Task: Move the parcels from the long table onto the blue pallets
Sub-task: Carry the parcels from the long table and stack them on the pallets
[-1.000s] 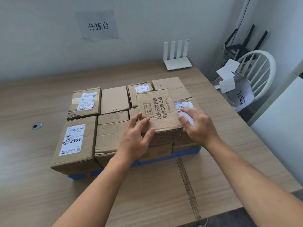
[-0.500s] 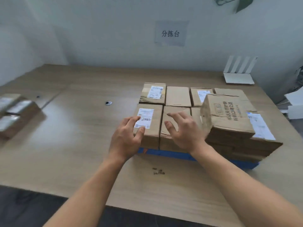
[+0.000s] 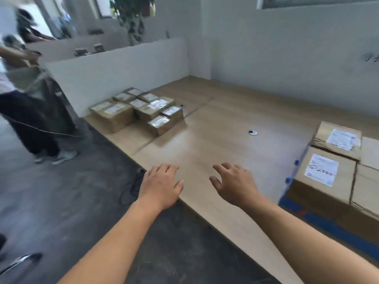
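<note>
- The long table (image 3: 215, 148) is finished in light wood grain. It runs from the near right to the far left of the room.
- A dark seam (image 3: 143, 147) crosses the table top between two of its sections.
- A round metal cable port (image 3: 252, 132) is set into the top, near the middle. A second, smaller port (image 3: 181, 105) is set just beside the far stack.
- The unsorted parcels (image 3: 139, 109) are grouped at the far left end of the table, close to a low white partition (image 3: 114, 72). They are brown cartons with white labels, placed side by side and touching.
- The blue pallet (image 3: 320, 224) lies on the table at the right edge of the view. The loaded parcels (image 3: 322, 175) are packed on it, edge to edge, with labels facing up.
- The left hand (image 3: 161, 186) is held over the near edge of the table, fingers loosely spread, with nothing grasped.
- The right hand (image 3: 233, 184) is held over the table top, fingers spread and released, with nothing grasped. Contact with the surface cannot be confirmed for either hand.
- A pale grey wall (image 3: 287, 58) bounds the far side of the table.
- The floor (image 3: 61, 201) is dark grey; a black cable (image 3: 131, 187) is looped on it beside the table.
- A second person (image 3: 30, 111) is seen at the left, blurred. A leafy plant (image 3: 133, 17) is seen behind the partition.
</note>
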